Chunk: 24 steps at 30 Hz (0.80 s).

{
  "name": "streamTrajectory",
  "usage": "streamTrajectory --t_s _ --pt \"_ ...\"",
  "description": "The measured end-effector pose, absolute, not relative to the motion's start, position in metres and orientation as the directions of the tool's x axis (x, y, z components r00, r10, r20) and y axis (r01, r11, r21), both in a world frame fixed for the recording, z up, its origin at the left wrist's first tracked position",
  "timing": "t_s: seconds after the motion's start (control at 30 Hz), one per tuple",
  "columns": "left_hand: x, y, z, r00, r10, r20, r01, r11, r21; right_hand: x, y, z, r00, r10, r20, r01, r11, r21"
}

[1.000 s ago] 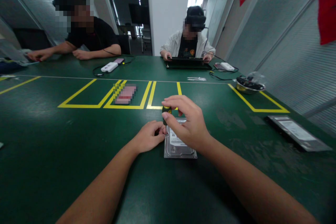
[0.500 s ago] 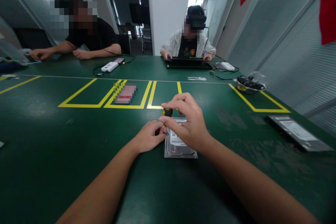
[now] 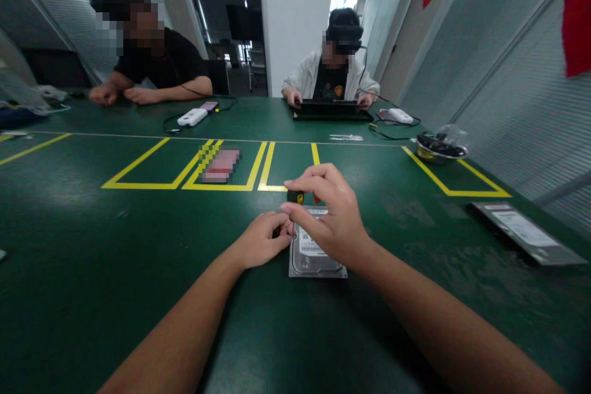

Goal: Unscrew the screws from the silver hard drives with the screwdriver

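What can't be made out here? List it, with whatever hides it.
In the head view:
Screwdriver: tip too small to tell beside the left hand.
Hard drive: upper right hidden behind the right hand.
Drive label: fine print too small to read.
Metal bowl: dark contents too small to tell apart.
Pink rectangular item: blurred by pixelation.

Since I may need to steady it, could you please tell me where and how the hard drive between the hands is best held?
Probably by the near end's side edges, from the near side: the hard drive lies flat, that end uncovered; the left hand is at its left edge, the right hand hides part of its right side.
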State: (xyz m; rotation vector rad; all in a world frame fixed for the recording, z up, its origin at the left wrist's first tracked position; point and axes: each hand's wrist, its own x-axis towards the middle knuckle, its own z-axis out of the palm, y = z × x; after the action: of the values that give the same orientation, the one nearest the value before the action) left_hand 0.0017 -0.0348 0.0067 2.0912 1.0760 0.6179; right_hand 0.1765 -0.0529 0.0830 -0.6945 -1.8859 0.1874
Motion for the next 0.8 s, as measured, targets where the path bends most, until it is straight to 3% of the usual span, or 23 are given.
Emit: streamTrajectory --t_s 0.3,0.57,0.8 --pt "0.0012 -0.0340 0.0063 0.560 0.811 0.171 0.477 -0.484 0.733 0.1780 -0.0535 0.0837 -0.284 0.528 0.800 0.403 0.823 -0.400" --pt "0.0017 -0.0346 0.0062 0.541 0.832 0.127 0.500 -0.439 0.746 0.1774 -0.0529 0.0815 -0.239 0.530 0.814 0.398 0.818 -0.416" --pt "0.0017 -0.0347 0.0064 0.550 0.825 0.128 0.495 -0.447 0.745 0.1779 -0.0534 0.0848 -0.314 0.508 0.802 0.383 0.841 -0.382"
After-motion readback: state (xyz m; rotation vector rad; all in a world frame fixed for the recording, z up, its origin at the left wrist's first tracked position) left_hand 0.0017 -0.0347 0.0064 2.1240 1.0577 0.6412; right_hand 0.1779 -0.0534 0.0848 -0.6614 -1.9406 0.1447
